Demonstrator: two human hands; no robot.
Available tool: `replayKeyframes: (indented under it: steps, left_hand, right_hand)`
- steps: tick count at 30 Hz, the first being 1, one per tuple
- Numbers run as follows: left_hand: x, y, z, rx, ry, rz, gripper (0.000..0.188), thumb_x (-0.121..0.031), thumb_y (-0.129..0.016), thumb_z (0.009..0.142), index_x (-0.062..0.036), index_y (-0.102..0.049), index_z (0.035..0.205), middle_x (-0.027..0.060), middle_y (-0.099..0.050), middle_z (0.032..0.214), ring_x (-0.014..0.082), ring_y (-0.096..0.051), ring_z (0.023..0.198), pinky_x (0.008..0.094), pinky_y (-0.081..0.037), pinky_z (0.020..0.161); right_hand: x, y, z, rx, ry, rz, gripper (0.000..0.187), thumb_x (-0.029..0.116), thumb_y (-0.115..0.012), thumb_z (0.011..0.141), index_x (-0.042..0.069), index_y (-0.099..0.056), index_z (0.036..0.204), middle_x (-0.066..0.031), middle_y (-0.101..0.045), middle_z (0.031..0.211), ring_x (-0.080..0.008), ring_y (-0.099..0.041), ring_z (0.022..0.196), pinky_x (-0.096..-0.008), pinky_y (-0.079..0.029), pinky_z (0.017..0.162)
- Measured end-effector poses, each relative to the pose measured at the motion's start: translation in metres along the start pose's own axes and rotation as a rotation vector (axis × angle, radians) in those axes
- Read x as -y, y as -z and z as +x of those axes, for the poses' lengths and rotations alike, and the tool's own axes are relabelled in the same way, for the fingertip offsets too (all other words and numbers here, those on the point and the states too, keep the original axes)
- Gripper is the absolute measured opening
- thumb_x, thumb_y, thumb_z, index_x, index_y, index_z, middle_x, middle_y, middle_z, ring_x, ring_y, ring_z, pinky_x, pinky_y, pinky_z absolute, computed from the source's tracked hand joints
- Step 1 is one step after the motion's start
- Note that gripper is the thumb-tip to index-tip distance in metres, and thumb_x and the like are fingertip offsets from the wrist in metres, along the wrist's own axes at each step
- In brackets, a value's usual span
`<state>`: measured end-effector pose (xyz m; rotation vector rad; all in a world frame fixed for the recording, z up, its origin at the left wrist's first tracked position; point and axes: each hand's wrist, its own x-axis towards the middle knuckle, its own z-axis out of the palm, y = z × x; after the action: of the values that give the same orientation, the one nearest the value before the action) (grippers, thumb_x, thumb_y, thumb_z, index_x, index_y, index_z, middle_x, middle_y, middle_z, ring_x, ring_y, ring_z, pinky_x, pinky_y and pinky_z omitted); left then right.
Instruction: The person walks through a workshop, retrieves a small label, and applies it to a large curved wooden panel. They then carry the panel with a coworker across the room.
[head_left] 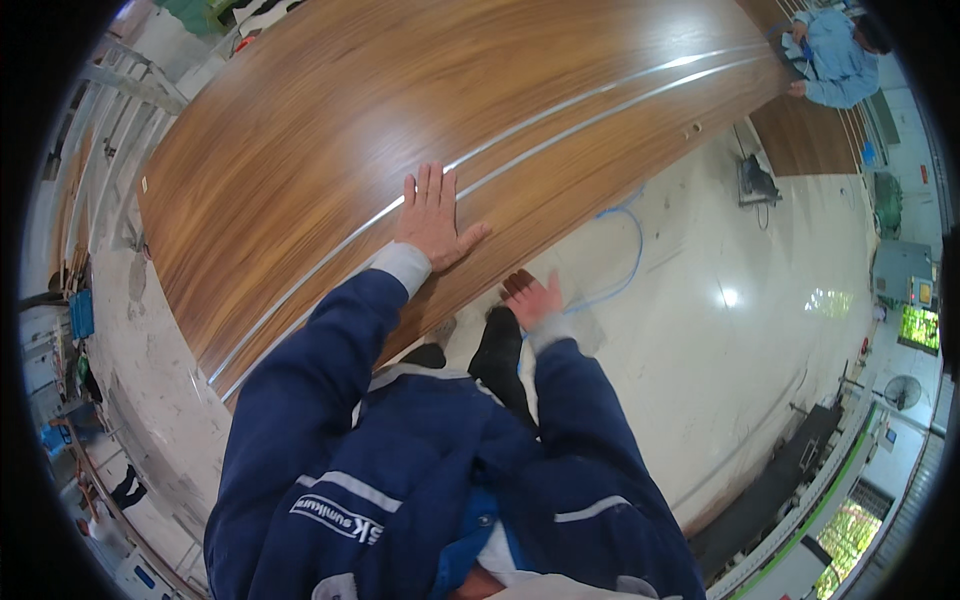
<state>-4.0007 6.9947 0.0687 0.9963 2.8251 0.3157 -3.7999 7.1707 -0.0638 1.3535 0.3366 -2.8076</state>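
Note:
A large brown wood-grain panel (pixel 300 140) lies flat in front of me, with two thin silver strips (pixel 560 128) running lengthwise along it. My left hand (pixel 432 222) rests palm down on the panel, across the strips near its close edge, fingers stretched and thumb out to the side. Just off that edge, above the floor, is my right hand (pixel 535 300). Its fingers are extended and partly in shadow, and nothing shows in it. Whether its fingertips touch the panel's edge, I cannot tell. Two small round holes (pixel 692 129) sit near the edge, farther right.
A person in light blue (pixel 835 60) stands at the panel's far right end. Blue hose (pixel 640 240) curls over the pale glossy floor (pixel 690 330), with a dark device (pixel 757 180) farther off. Metal racks (pixel 130 100) stand at left; a long dark machine (pixel 770 490) lies lower right.

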Motion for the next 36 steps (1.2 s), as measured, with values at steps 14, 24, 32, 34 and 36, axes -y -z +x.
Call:
replayKeyframes:
  steps: [14,24,32,34,36]
  left_hand:
    - [-0.061,-0.006,0.074,0.144,0.279,0.112,0.102,-0.058,-0.054,0.084,0.0093,-0.014,0.149,0.0313,-0.010,0.156,0.0427,-0.002,0.147,0.0520,0.002,0.119]
    - [-0.059,-0.015,0.076,0.141,0.259,0.140,0.102,-0.053,-0.056,0.080,0.0082,-0.013,0.149,0.0303,-0.010,0.156,0.0426,-0.003,0.147,0.0523,0.001,0.119]
    - [-0.062,-0.016,0.078,0.111,0.256,0.151,0.101,-0.054,-0.055,0.083,0.0077,-0.012,0.150,0.0299,-0.009,0.157,0.0424,-0.003,0.147,0.0514,0.001,0.119]
    - [-0.069,-0.018,0.081,0.084,0.268,0.149,0.099,-0.055,-0.053,0.086,0.0080,-0.011,0.150,0.0300,-0.008,0.157,0.0422,-0.002,0.147,0.0515,0.001,0.119]
    - [-0.083,-0.024,0.091,0.043,0.399,0.172,0.098,-0.055,-0.051,0.088,0.0084,-0.010,0.150,0.0306,-0.008,0.157,0.0424,-0.002,0.147,0.0516,0.000,0.119]
  right_hand:
    - [0.083,-0.011,0.150,-0.183,-0.033,0.196,0.080,0.064,-0.038,0.095,0.001,-0.036,0.144,-0.0174,-0.044,0.145,-0.0342,-0.047,0.128,-0.0485,-0.041,0.106]
    - [0.311,-0.012,0.214,0.216,0.569,0.217,0.079,0.066,-0.038,0.095,0.004,-0.038,0.144,-0.0149,-0.046,0.143,-0.0328,-0.050,0.126,-0.0477,-0.042,0.105]
    - [0.372,-0.097,0.088,0.334,0.226,0.456,0.070,0.062,-0.041,0.096,0.005,-0.045,0.137,-0.0113,-0.054,0.135,-0.0267,-0.049,0.126,-0.0482,-0.041,0.103]
    - [0.386,-0.097,0.080,0.326,0.364,0.259,0.062,0.049,-0.043,0.100,0.003,-0.042,0.140,-0.0129,-0.050,0.139,-0.0275,-0.050,0.126,-0.0436,-0.039,0.107]
    - [0.406,-0.093,0.085,0.271,0.462,0.091,0.054,0.039,-0.049,0.100,0.002,-0.043,0.139,-0.0128,-0.051,0.138,-0.0268,-0.051,0.124,-0.0411,-0.038,0.108]
